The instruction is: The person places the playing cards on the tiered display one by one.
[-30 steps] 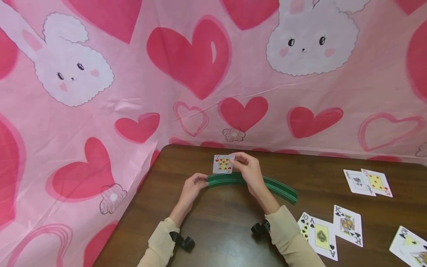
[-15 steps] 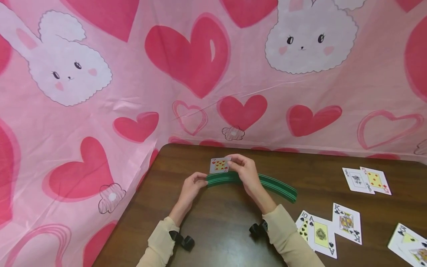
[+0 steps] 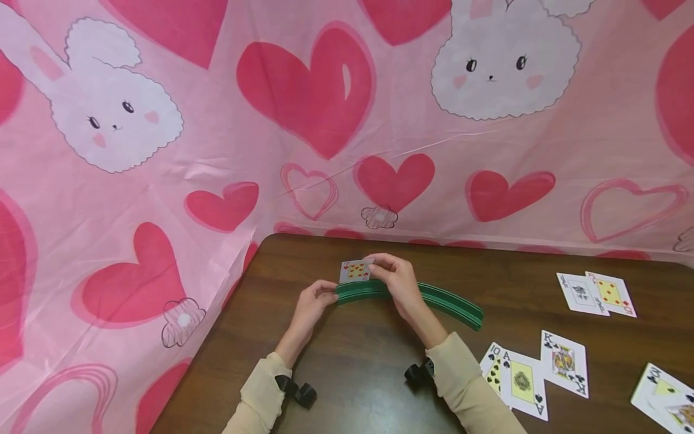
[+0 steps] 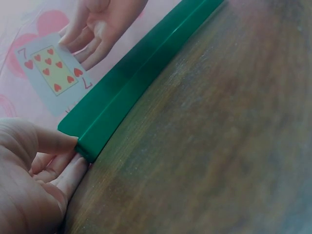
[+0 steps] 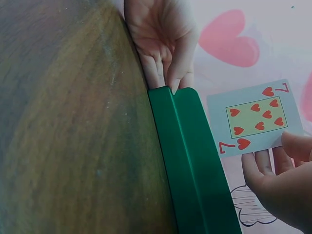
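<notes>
A curved green card holder (image 3: 450, 303) lies on the brown table. My left hand (image 3: 310, 307) pinches its left end between thumb and fingers, as the left wrist view also shows. In my right hand (image 3: 398, 283) is a seven of hearts (image 3: 354, 270), pinched at its right edge. The card stands upright, face toward me, its lower edge at the back rim of the holder's left part. In the right wrist view, the right thumb (image 5: 295, 146) lies on the card's face and the fingers are behind it.
To the right lie loose playing cards: a joker (image 3: 579, 293) beside a five of diamonds (image 3: 611, 293), a king of clubs (image 3: 564, 363), an ace of spades (image 3: 522, 383) over a ten. A card stack (image 3: 658, 395) sits farther right. Pink cloth (image 3: 217, 132) hangs behind the table (image 3: 358, 367).
My right hand has lowered the seven of hearts and brought it slightly left, down to the holder's back rim. The left hand keeps its grip on the holder's end.
</notes>
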A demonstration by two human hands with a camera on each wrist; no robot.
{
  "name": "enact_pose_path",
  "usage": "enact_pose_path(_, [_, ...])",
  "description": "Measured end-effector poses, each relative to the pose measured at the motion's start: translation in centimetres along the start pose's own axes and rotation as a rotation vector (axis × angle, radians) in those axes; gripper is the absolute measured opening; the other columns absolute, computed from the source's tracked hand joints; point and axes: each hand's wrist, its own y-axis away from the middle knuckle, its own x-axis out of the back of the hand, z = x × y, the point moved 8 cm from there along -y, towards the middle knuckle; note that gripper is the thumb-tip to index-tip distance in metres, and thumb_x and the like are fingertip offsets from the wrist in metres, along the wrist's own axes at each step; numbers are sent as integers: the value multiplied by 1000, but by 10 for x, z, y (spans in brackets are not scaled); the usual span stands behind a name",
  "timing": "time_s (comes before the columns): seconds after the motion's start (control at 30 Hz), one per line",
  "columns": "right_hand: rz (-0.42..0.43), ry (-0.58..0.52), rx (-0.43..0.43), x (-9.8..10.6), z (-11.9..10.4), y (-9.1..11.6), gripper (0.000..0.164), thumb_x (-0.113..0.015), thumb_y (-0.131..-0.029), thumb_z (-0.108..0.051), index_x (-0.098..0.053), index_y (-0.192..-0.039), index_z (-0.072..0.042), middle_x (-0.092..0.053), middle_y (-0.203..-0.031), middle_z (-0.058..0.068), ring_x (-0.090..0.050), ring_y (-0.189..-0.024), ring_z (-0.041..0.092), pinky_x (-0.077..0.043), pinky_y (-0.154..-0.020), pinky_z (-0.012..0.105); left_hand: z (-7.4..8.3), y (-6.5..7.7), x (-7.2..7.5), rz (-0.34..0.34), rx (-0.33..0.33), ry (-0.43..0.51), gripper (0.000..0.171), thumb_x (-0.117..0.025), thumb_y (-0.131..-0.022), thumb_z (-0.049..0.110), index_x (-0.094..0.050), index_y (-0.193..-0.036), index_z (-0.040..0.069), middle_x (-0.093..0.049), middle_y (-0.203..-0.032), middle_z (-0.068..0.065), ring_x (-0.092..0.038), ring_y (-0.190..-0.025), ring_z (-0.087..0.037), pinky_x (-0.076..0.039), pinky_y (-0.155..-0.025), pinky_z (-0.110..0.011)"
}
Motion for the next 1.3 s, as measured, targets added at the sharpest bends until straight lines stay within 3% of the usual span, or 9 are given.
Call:
enact_pose_path(0.27, [-2,2,1,1,3,0,20,-65,-99,-3,-72,-116,4,-73,-111,14,-63,-102,26,-52,-94,36,2,-1,-2,-1,-3,-4,19,-63,-97,-1,-68,-114,-9,-71,-112,-18,-63,-94,-15,-47,-88,-32])
enact_pose_path(0.5, [-6,-2,1,1,7,-1,21,-66,-99,-4,-72,-117,4,-73,-112,16,-62,-100,24,-51,-97,40,4,-1,-3,-3,-12,-5,19,-63,-97,-1,-67,-113,-10,-71,-111,-17,-64,-95,-16,-49,-92,-39])
enact_pose_path(0.63, [1,25,8,0,6,-1,21,-67,-99,-5,-72,-117,4,-73,-113,16,-62,-100,24,-51,-94,35,6,0,-2,4,-13,-20,19,-63,-96,-2,-67,-112,-10,-71,-110,-17,-65,-96,-19,-49,-92,-40])
enact_pose_path(0.93, [33,121,36,-4,3,1,18,-72,-96,-5,-75,-110,5,-74,-106,16,-64,-95,21,-51,-85,28,-29,-20,2,35,4,-33,19,-65,-97,2,-69,-114,-5,-71,-113,-13,-63,-99,-19,-47,-89,-35])
enact_pose_path(1.3, [35,222,98,-9,1,4,15,-74,-94,-5,-77,-106,3,-76,-103,14,-67,-93,25,-54,-85,32,-33,-20,3,42,6,-37,19,-67,-95,4,-71,-113,-3,-71,-112,-13,-63,-99,-20,-48,-91,-38])
